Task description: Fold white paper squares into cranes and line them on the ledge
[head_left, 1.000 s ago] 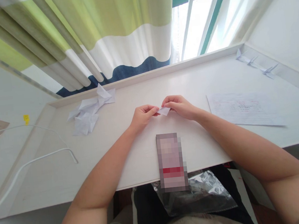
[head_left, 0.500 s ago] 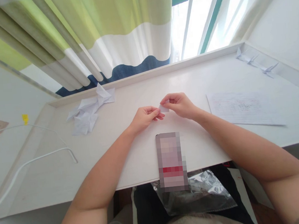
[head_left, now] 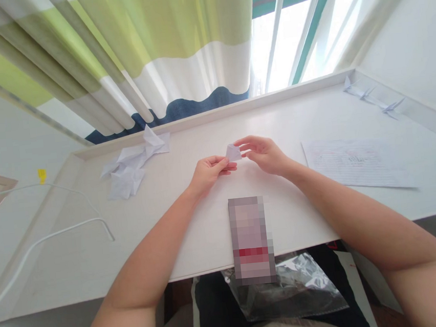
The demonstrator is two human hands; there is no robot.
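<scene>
A small folded piece of white paper [head_left: 233, 152] is pinched between the thumb and fingers of my left hand [head_left: 209, 172], above the middle of the desk. My right hand [head_left: 262, 154] is at the paper's right side with its thumb and fingers apart. Its index fingertip lies by the paper's top edge; whether it touches cannot be made out. Below both hands, a phone-like flat object [head_left: 248, 227], its face blurred out, lies upright in the view at the desk's front edge.
Crumpled and folded white papers [head_left: 128, 167] are heaped on the desk's left. Printed or written sheets [head_left: 357, 163] lie to the right, with small folded paper shapes [head_left: 390, 108] behind. A white cable [head_left: 70, 228] crosses the left side. Clear plastic [head_left: 292, 290] covers my lap.
My right hand's fingers have spread from their pinch on the paper. The paper now stands more upright in my left hand, with more of it showing.
</scene>
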